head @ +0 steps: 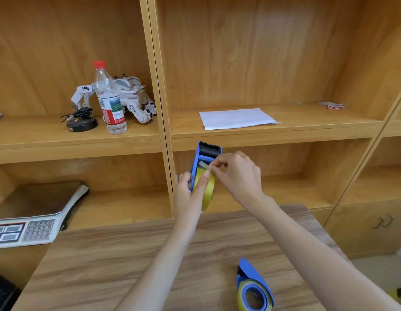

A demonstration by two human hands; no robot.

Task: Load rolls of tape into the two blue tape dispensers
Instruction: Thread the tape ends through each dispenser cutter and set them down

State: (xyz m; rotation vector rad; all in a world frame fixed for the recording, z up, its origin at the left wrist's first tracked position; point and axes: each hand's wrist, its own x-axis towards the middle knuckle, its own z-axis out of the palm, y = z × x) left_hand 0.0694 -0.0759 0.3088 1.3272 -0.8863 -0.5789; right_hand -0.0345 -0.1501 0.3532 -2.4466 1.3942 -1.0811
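I hold a blue tape dispenser (205,156) up in the air in front of the shelves, its black roller end pointing up. A yellow tape roll (206,189) sits in it. My left hand (187,194) grips the dispenser and roll from the left, thumb on the roll. My right hand (236,173) pinches the loose tape end (204,164) just below the roller. A second blue dispenser (254,286) lies on the wooden table (127,254) near its front right, with a yellowish roll on its hub.
Wooden shelving stands behind the table. On the upper left shelf are a water bottle (109,99), a white toy robot (132,97) and a black figure on a base (81,120). A white sheet (235,118) lies on the middle shelf. A weighing scale (33,214) sits lower left.
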